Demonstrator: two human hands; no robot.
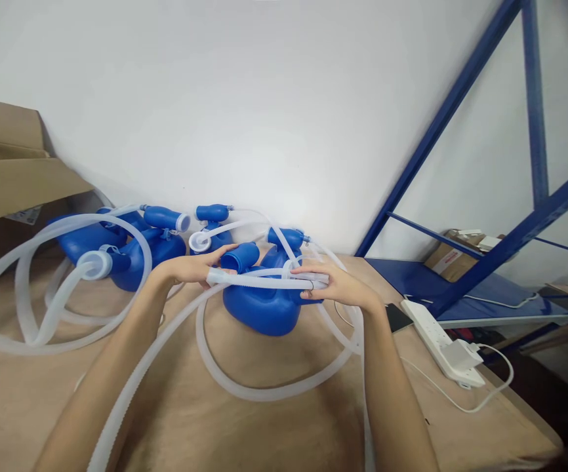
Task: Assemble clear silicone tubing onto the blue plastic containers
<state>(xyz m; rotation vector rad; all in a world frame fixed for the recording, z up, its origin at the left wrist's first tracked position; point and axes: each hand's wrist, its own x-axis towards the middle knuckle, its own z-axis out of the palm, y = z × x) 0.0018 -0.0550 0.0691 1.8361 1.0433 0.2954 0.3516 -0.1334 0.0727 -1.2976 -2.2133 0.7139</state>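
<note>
A blue plastic bottle [262,308] with a wide open neck lies on the brown table in front of me. Across its top runs a translucent corrugated hose [264,282]. My left hand [198,267] has its fingers around the hose's end fitting, beside the bottle's neck. At the right, my right hand [330,285] grips the hose near the other side of the bottle, thumb and fingers pressed on it. More hose loops over the table below and to the right.
Further blue bottles [139,262] with coiled hoses stand at the left and back. An open cardboard box [23,177] is at the far left. On the right are a white power strip [439,341] and a blue metal rack [441,118].
</note>
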